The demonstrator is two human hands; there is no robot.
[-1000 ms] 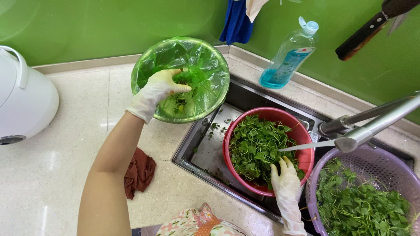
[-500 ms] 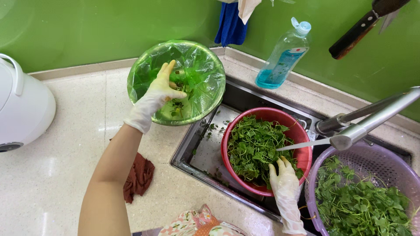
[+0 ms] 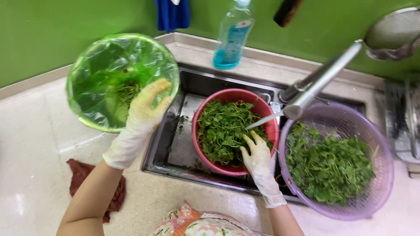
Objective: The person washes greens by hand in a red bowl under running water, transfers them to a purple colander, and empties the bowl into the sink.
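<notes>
The left hand (image 3: 142,114), in a thin translucent disposable glove, lies flat with fingers extended over the rim of a round bowl lined with crinkled green plastic film (image 3: 94,94); it grips nothing. The bowl sits on the glossy pale stone surface (image 3: 30,144) at the 10 o'clock position and contains a small clump of wilted stems.

The right hand (image 3: 259,156), gloved likewise, has its fingers spread and rests on the near rim of a round red plastic basin (image 3: 262,109), fingertips touching the leafy greens (image 3: 223,129) inside. This hand is not clenched. The basin stands in a rectangular stainless steel sink (image 3: 175,140) at centre, and a thin stream of water runs into it from a brushed-metal cylindrical faucet (image 3: 321,81).

At 3 o'clock, a round perforated purple plastic colander (image 3: 380,144) holds a second, denser heap of small-leaved greens (image 3: 330,164) and touches the basin's right side.

At 12 o'clock, a clear plastic bottle with blue liquid (image 3: 232,41) stands on the sink ledge against the matte green wall (image 3: 39,30). A crumpled dark red cloth (image 3: 83,175) lies on the surface at 8 o'clock.
</notes>
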